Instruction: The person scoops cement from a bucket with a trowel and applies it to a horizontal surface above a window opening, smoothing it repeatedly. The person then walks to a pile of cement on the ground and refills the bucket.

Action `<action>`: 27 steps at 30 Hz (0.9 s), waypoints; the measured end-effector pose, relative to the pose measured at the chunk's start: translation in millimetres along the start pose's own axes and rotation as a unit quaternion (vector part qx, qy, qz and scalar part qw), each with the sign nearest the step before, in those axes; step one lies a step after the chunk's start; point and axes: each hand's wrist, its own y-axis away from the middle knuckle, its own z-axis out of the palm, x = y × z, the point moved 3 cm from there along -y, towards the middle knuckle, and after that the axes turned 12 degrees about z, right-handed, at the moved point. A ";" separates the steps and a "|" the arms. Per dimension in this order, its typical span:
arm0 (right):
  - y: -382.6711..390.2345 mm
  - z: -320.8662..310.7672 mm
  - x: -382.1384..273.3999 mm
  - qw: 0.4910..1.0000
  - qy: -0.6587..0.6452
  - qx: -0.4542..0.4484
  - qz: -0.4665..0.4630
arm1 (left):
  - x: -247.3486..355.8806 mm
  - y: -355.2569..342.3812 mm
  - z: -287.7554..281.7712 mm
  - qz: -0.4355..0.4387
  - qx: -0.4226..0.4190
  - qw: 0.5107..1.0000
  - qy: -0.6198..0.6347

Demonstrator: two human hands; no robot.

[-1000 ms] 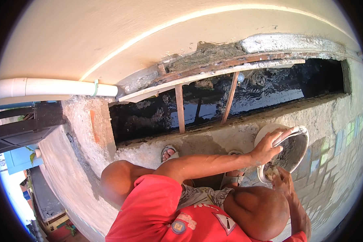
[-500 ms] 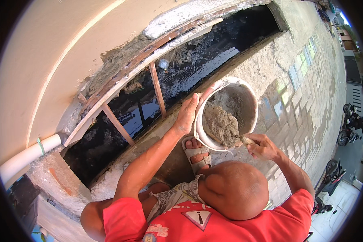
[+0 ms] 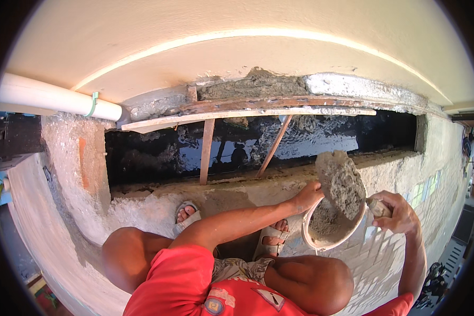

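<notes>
My left hand [image 3: 307, 197] grips the far rim of a whitish bucket [image 3: 306, 229], tilted at my right with grey mortar [image 3: 324, 217] inside. The right hand [image 3: 403, 213] is closed around the pale handle of a trowel [image 3: 379, 208]. Its blade is hidden under a heaped lump of wet mortar [image 3: 342, 184], raised above the bucket's mouth. Beyond lies an open drain channel [image 3: 158, 163] with dark water. Along its wall side a wooden board [image 3: 247, 113] runs lengthwise, with two wooden struts [image 3: 206, 152] reaching across to the near edge.
Rough mortar [image 3: 263, 84] lines the foot of the cream wall [image 3: 195, 58]. A white pipe [image 3: 58, 97] with a green tie enters at the left. My sandalled feet [image 3: 187, 215] stand on the near concrete. Paving blocks [image 3: 384, 258] spread to the right, with motorcycles [image 3: 432, 284] farther off.
My view has turned left, so the wall now lies ahead. The mortar-laden trowel has risen from inside the bucket to above its rim. Both hands keep their holds.
</notes>
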 end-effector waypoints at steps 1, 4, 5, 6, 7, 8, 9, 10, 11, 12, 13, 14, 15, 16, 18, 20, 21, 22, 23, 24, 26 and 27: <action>-19.9 -6.4 -22.9 0.999 -0.008 -0.007 0.035 | -5.1 -3.2 -2.4 0.006 -0.016 1.000 0.002; -84.5 -29.6 -61.4 0.997 0.037 -0.053 0.054 | 42.8 -11.3 26.9 0.042 -0.044 0.998 0.029; -109.1 -29.7 -78.8 0.996 0.034 -0.061 0.051 | 63.7 -7.7 31.6 0.064 -0.038 0.996 0.041; -127.5 -31.6 -98.1 0.996 0.035 -0.063 0.054 | 76.8 -7.7 35.1 0.091 -0.037 0.993 0.058; -151.8 -32.9 -114.2 0.995 0.050 -0.088 0.026 | 69.6 -8.6 30.7 0.075 -0.056 0.995 0.035; -174.6 -34.7 -129.6 0.992 0.064 -0.110 0.002 | 65.8 -10.7 31.8 0.076 -0.080 0.992 0.058; -198.1 -29.6 -145.1 0.989 0.067 -0.130 -0.020 | 64.5 -8.9 27.6 0.071 -0.074 0.993 0.050; -215.4 -26.4 -161.7 0.986 0.065 -0.148 -0.035 | 62.7 -7.5 26.6 0.068 -0.073 0.994 0.044; -232.0 -23.3 -174.7 0.984 0.054 -0.170 -0.026 | 59.7 -7.0 27.2 0.096 -0.047 0.994 0.036; -248.1 -19.5 -185.7 0.981 0.044 -0.190 -0.015 | 53.9 -7.4 26.3 0.093 -0.043 0.994 0.030; -265.2 -18.3 -190.9 0.981 0.070 -0.180 -0.024 | 53.4 -8.3 27.3 0.110 -0.040 0.993 0.013; -280.1 -15.2 -195.5 0.980 0.063 -0.188 -0.015 | 52.5 -8.0 26.6 0.126 -0.038 0.991 -0.005; -293.4 -12.4 -198.4 0.979 0.056 -0.196 -0.004 | 57.0 -7.1 26.6 0.150 -0.036 0.987 -0.039; -303.9 -11.5 -200.7 0.978 0.049 -0.203 0.008 | 60.6 -7.5 26.4 0.161 -0.043 0.984 -0.056; -317.9 -16.3 -204.4 0.975 0.022 -0.221 0.005 | 64.1 -7.2 25.6 0.182 -0.056 0.978 -0.088; -331.3 -20.0 -205.6 0.973 0.015 -0.232 0.013 | 62.1 -5.9 22.9 0.178 -0.049 0.977 -0.108; -329.6 -18.1 -210.1 0.970 0.025 -0.242 0.010 | 61.7 -6.2 22.1 0.177 -0.047 0.976 -0.117; -329.8 -17.6 -210.8 0.962 -0.004 -0.272 0.009 | 61.1 -7.3 21.7 0.176 -0.045 0.975 -0.126; -329.5 -18.1 -210.7 0.953 -0.033 -0.300 0.010 | 60.2 -8.3 21.2 0.175 -0.047 0.977 -0.114; -326.7 -18.2 -210.9 0.943 -0.063 -0.327 0.010 | 59.1 -8.7 21.5 0.174 -0.049 0.978 -0.101; -322.7 -22.8 -210.0 0.960 -0.020 -0.279 0.007 | 57.5 -12.9 25.1 0.180 -0.050 0.977 -0.100; -320.5 -21.8 -212.4 0.966 0.000 -0.258 0.002 | 56.3 -13.4 23.1 0.184 -0.045 0.975 -0.115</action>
